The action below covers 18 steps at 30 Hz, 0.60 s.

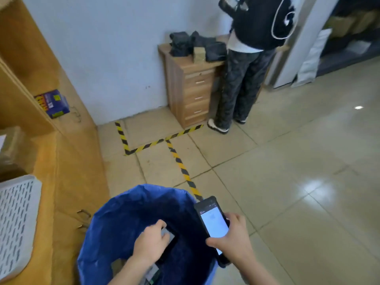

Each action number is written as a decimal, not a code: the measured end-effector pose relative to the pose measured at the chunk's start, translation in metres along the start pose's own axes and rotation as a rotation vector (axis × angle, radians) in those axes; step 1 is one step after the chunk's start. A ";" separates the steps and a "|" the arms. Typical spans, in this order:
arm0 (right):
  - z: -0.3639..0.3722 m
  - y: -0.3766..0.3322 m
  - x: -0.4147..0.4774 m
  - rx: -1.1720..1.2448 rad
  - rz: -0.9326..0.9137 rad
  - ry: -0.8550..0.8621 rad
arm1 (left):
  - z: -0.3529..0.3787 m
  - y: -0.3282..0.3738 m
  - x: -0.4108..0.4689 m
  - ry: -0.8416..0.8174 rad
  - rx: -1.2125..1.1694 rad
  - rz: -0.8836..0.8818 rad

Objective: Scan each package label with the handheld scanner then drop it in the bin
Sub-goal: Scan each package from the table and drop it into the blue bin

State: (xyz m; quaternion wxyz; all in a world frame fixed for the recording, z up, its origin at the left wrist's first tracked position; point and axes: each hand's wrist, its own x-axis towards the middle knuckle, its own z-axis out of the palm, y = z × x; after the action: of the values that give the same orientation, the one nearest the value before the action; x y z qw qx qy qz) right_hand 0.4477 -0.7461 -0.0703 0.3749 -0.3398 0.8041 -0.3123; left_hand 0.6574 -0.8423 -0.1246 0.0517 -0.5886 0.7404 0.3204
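My left hand (151,243): fingers curled round one dark package (170,242), held inside the bin's mouth.
My right hand (234,242): gripped the one scanner (213,223), its lit screen facing me, over the bin's right rim.
Bin (141,192): one, lined in blue, just beside the wooden counter (67,182) on my left; pale shapes (152,272) at its bottom were too blurred to count.
Counter: one white perforated tray (16,212), one blue box (54,103).
Edges: hazard tape (181,165) ran from the bin toward one drawer cabinet (191,89), where one person (242,79) stood.
Open room: tiled floor (287,182) lay wide ahead and to my right.
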 end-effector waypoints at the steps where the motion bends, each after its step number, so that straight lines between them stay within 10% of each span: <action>1: -0.017 -0.002 -0.014 0.021 -0.003 0.045 | -0.006 0.015 -0.009 0.010 0.003 0.046; 18: -0.328 0.125 -0.231 0.130 0.151 0.678 | 0.049 0.381 -0.133 -0.073 0.166 0.789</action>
State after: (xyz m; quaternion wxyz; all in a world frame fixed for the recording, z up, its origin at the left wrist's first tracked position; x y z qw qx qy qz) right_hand 0.2539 -0.4129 0.0976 0.1294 -0.1317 0.8841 -0.4293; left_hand 0.3384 -0.6661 0.0543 -0.0017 -0.2415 0.9305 0.2755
